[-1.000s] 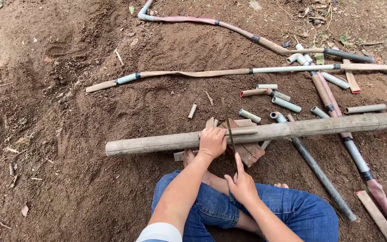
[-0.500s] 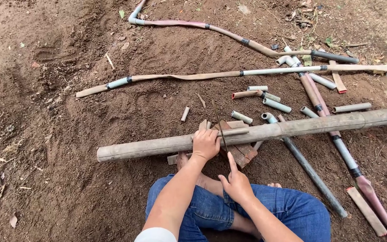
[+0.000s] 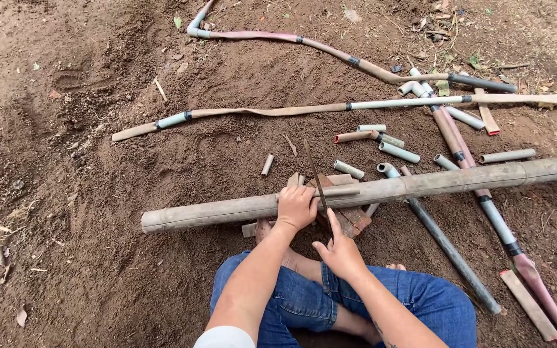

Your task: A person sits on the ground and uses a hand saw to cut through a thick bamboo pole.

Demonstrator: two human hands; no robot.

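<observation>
A long pale bamboo pole (image 3: 420, 187) lies across the dirt in front of my crossed legs, resting on small wooden blocks (image 3: 349, 219). My left hand (image 3: 296, 206) is clamped over the pole from above. My right hand (image 3: 341, 252) sits just behind the pole and grips the near end of a thin dark saw blade (image 3: 314, 173). Its index finger is stretched along the blade. The blade crosses the pole beside my left hand, with its tip pointing away from me.
Short cut pipe pieces (image 3: 398, 152) are scattered beyond the pole. Long thin tubes (image 3: 278, 111) and a curved hose (image 3: 304, 40) lie further out on the loose brown soil. More pipes (image 3: 452, 254) run under the pole at the right, near my blue-jeaned knee (image 3: 433, 303).
The blade has slid forward across the pole, so its tip now reaches further beyond it. My left hand stays on the pole. The view has shifted slightly.
</observation>
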